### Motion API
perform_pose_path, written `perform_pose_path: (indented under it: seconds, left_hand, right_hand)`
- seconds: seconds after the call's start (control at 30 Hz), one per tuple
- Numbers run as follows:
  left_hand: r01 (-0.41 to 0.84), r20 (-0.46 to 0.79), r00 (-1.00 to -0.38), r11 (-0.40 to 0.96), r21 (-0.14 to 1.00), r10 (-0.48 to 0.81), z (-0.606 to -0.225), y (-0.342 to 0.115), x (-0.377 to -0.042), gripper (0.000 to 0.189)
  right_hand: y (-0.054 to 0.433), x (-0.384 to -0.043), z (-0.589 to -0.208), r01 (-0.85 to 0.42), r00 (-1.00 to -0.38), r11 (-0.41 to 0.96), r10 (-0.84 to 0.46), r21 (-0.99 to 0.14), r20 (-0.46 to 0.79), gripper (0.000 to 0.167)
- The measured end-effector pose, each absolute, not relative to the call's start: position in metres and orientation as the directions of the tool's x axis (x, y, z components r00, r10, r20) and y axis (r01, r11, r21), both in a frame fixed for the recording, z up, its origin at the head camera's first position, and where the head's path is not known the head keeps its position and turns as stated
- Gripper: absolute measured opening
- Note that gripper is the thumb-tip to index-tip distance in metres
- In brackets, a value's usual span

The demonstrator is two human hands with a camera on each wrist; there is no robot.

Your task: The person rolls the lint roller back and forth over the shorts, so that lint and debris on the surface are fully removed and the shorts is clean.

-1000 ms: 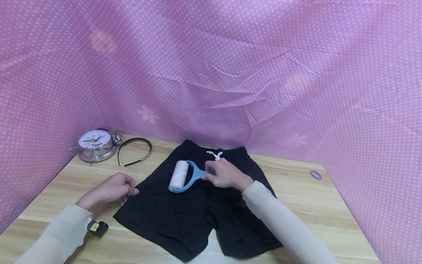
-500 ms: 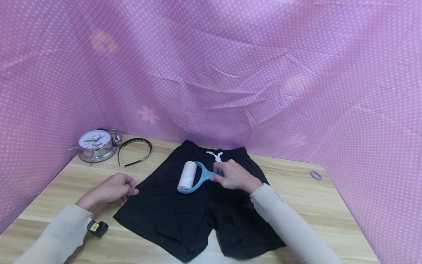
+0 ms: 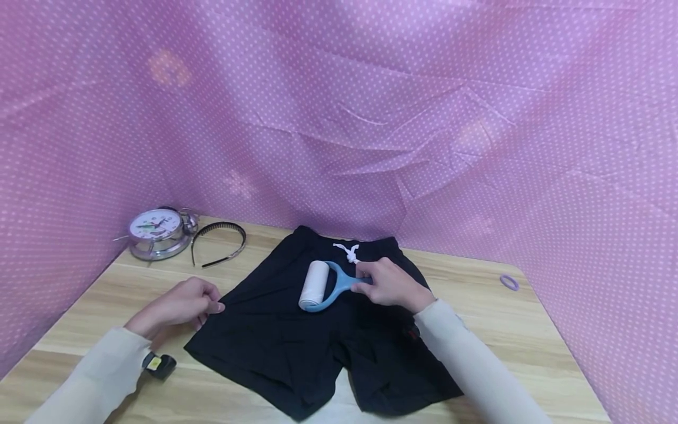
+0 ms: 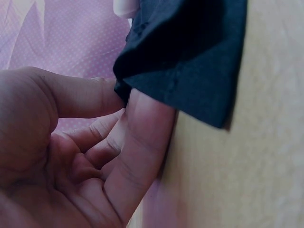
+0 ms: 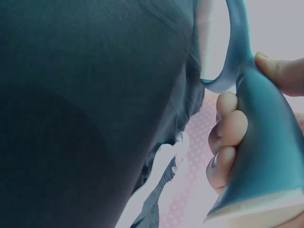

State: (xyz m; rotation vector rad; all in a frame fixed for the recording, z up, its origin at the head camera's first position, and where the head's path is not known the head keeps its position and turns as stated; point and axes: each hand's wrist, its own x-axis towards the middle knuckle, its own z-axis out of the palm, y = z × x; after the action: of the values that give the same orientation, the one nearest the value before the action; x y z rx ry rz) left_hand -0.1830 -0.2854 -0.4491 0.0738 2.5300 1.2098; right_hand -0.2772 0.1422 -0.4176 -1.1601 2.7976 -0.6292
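Black shorts [image 3: 275, 335] with a white drawstring [image 3: 349, 252] lie spread flat, waistband toward the back. My left hand [image 3: 182, 303] pinches their left side edge between thumb and index finger; the left wrist view shows the black cloth [image 4: 190, 61] caught at the fingertips. In my right hand [image 3: 392, 284] is the handle of a blue lint roller [image 3: 339, 288], fingers curled round it. Its white roll [image 3: 315, 284] rests on the upper middle of the shorts. Up close in the right wrist view, the blue handle [image 5: 266, 137] fills the grip.
A silver twin-bell alarm clock [image 3: 159, 232] is at the back left, with a black headband [image 3: 218, 244] beside it. At the right lies a small purple ring-shaped band [image 3: 509, 282]. Pink dotted cloth [image 3: 339, 118] hangs behind and around the wooden table [image 3: 508, 341].
My right hand has drawn the lint roller rightward across the shorts, from their left part toward the middle. The left hand keeps its pinch in the same place.
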Motion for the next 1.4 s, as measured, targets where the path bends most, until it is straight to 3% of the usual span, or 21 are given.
perform_pose_path:
  seconds: [1.4]
  left_hand:
    - [-0.100,-0.279,-0.941,0.629,0.771,0.193,-0.448,-0.284,-0.183,0.011]
  right_hand:
    - [0.178,-0.277,-0.423,-0.597,-0.775,0.672,-0.624,-0.438,0.101,0.016]
